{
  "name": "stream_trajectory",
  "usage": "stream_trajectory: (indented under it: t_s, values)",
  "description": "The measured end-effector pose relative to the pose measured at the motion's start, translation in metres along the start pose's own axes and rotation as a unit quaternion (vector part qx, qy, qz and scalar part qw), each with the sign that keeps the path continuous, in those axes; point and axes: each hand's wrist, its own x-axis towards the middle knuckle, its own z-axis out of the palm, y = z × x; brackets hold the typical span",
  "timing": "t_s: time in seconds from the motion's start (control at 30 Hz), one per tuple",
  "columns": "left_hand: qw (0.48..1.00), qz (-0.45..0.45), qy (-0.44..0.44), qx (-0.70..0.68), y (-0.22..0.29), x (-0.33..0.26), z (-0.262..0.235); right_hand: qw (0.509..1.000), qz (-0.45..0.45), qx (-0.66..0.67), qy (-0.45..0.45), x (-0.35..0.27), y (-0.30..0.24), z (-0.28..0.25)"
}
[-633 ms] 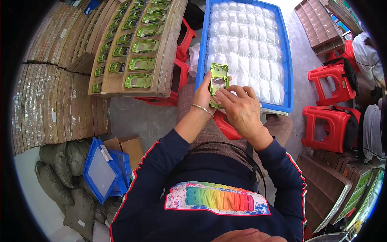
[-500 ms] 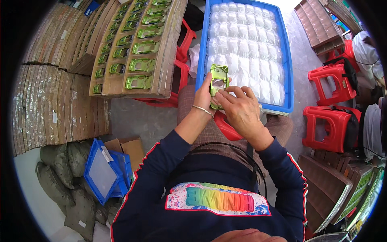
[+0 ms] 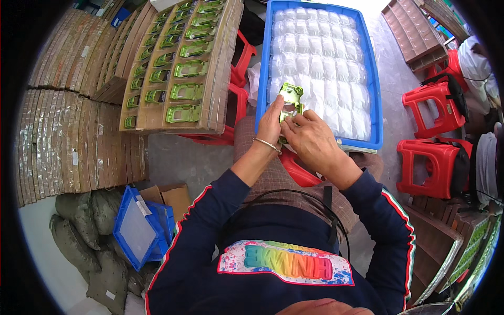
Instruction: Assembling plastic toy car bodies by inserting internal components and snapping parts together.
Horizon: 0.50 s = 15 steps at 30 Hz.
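Observation:
A shiny green plastic toy car shell [image 3: 291, 92] with openings in it stands out above my lap, near the front edge of a blue tray [image 3: 376, 105]. My left hand [image 3: 270, 124] grips its left side, the thumb lying along the edge. Against its lower part, the bent fingers of my right hand [image 3: 314, 140] are closed and cover that end. Whether they hold some small piece there, I cannot see. Rows of white wrapped bundles [image 3: 317, 68] fill the blue tray.
At the left, a cardboard tray [image 3: 212, 123] holds similar green shells in rows, beside tall stacks of cardboard trays [image 3: 79, 142]. Red stools [image 3: 433, 163] stand at the right. Blue crates [image 3: 137, 231] and grey-green sacks [image 3: 79, 226] lie lower left.
The shell has tilted and shifted slightly right in my left hand. My right hand has moved a little left and down, its fingers more bent over the shell's lower end.

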Motion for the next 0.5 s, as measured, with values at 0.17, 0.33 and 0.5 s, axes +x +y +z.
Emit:
stream_trajectory:
  t_s: [0.17,0.33,0.5]
  values:
    - [1.0,0.003,-0.014,-0.001,0.007,0.001,0.004,0.999,0.008,0.032,-0.018,0.007,0.003,-0.011]
    - [1.0,0.009,-0.017,0.007,0.006,0.004,0.009,0.997,0.027,0.055,-0.048,0.007,0.002,-0.022]
    - [0.998,0.038,-0.026,0.039,0.002,0.009,0.005,0.997,0.074,-0.002,0.003,0.002,-0.01,0.002]
